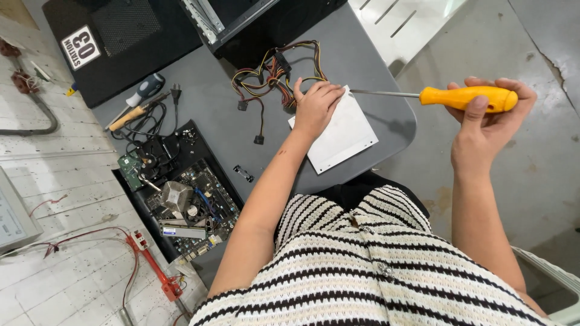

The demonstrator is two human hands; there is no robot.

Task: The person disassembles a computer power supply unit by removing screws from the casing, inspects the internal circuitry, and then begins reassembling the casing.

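Head view: grey counter (368, 66) over a worn concrete floor, with a white tiled surface off to one side. The left hand (315, 107) lies flat, fingers together, pressing the top of a flat white metal box (339, 136) that sits at the counter's near edge. A bundle of coloured cables (275, 72) touches the box's far side, just beyond the fingertips. The right hand (486, 118) is wrapped tight around the yellow screwdriver (465, 98), held off the counter edge over the floor. Its shaft runs level, tip ending right at the box's far corner near the left fingers.

To do this well: keep the left palm firmly down so the box cannot slide, line the shaft straight with the screw, and keep fingers clear of the tip.

Elsewhere on the counter: a motherboard (187, 208) on a black tray, two more screwdrivers (140, 102), and a black computer case (121, 36).
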